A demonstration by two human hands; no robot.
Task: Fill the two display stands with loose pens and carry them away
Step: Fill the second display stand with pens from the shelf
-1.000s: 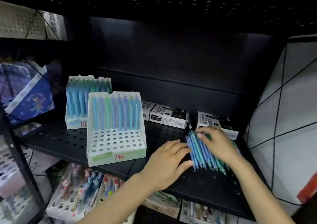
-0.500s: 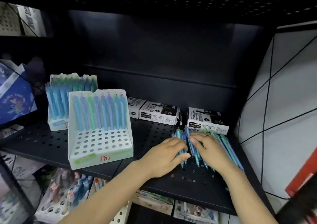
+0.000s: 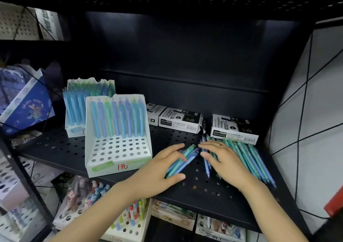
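Two white display stands sit on the black perforated shelf [image 3: 200,189]. The front stand [image 3: 118,149] holds one back row of blue and green pens above several rows of bare holes. The rear stand [image 3: 78,115] behind it on the left looks full of pens. A pile of loose blue and green pens [image 3: 248,158] lies at the shelf's right. My left hand [image 3: 163,169] grips a small bunch of pens [image 3: 183,162] taken from the pile. My right hand [image 3: 222,160] rests flat on the pile, fingers spread.
Three black-and-white permanent marker boxes [image 3: 182,120] lie along the back, one [image 3: 234,128] right behind the pile. A blue box [image 3: 24,100] leans at the left. The lower shelf holds stands of small goods [image 3: 130,221]. A white panel [image 3: 311,115] closes the right side.
The pens, earlier one fanned bundle under both hands, are split: my left hand has closed around a few and drawn them left, while my right hand stays on the spread pile.
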